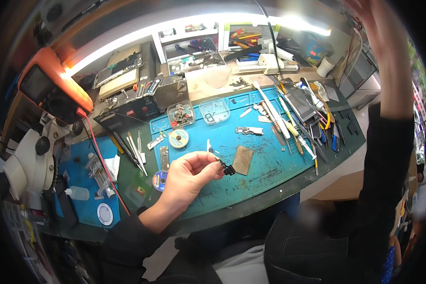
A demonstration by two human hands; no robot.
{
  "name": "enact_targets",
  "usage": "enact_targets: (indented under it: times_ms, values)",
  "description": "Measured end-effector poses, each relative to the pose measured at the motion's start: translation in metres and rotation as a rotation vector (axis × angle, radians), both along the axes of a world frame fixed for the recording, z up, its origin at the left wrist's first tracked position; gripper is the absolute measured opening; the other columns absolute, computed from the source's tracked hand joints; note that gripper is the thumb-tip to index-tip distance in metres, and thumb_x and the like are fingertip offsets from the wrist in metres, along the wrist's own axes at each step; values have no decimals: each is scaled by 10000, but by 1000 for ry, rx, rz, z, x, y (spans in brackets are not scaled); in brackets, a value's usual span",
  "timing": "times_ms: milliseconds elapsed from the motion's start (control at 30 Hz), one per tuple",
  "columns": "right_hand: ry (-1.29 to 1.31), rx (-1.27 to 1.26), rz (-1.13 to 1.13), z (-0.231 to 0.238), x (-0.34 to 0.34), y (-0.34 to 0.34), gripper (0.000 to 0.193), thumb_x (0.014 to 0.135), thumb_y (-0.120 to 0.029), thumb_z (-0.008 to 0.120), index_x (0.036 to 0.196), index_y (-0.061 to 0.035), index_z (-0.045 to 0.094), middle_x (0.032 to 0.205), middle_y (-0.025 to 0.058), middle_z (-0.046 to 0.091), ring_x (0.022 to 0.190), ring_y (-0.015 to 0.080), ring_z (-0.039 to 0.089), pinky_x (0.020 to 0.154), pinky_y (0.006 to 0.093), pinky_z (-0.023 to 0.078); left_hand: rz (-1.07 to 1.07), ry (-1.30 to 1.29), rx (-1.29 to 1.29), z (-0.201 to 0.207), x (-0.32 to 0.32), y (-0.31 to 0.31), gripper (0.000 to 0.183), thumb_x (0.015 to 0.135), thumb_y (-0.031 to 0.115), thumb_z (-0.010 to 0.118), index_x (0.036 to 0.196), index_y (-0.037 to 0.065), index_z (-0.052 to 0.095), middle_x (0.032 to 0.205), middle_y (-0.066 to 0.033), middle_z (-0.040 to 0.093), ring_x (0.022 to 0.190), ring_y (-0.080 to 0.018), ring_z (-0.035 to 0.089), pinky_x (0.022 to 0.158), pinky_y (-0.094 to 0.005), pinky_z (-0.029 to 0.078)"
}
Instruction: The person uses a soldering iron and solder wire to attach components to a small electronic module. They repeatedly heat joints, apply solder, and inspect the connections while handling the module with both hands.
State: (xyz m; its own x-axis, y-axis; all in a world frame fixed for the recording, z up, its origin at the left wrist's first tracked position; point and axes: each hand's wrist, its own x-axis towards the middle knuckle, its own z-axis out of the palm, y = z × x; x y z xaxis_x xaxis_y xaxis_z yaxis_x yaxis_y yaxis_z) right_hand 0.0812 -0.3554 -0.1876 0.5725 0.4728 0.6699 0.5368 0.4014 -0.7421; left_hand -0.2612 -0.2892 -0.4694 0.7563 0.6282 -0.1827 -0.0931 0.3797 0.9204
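Directions from view centre: the desk [338, 154] supports a blue mat [206, 201]; long tools [272, 110] at 2 o'clock could obstruct rightward travel. My right grip [369, 8], between 1 and 2 o'clock: I cannot tell its state. My left grip [189, 177], at 7 o'clock, near the brown plate [243, 159], pinches the small black component [229, 170] at 5 o'clock; slackened pressure could drop it.

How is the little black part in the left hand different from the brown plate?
The black part is smaller than the brown plate. The part has a jagged, uneven outline, while the plate is a plain rectangle. The part is pinched in the left hand's fingertips, while the plate lies on the blue mat. Both show near the middle of the picture.
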Motion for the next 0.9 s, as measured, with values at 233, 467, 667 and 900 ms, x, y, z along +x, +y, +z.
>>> enact_targets:
  times_ms: [233,467,667,900]
  values:
    - [-120,-103,288,-253,-104,-119,566,1147,-456,528,1431,26,611,1060,177,774,860,230,786,689,320,619,-6,72,-7,3,8,-8,157,1045,76,762,1158,-23,713,1065,-76,782,970,-132,754,931,-309,623]
    - [-204,-125,504,-296,-121,-124,469,913,-264,922,1268,-38,714,1010,138,767,805,265,769,638,335,609,52,112,-12,9,7,-12,117,1038,42,747,1137,-9,713,1031,-97,788,935,-168,765,911,-333,629]
    - [-203,-177,403,-296,-126,-124,444,905,-230,920,1240,-17,722,977,121,769,773,253,769,629,321,607,49,119,-36,8,7,-12,97,1046,37,729,1131,-7,712,1035,-98,786,947,-168,760,922,-339,626]
    - [-131,-168,358,-299,-130,-124,395,859,-219,950,1141,-37,743,864,86,778,678,217,757,579,301,585,44,118,-41,9,6,-11,93,1046,30,722,1130,-10,715,1046,-95,782,947,-165,756,919,-336,620]
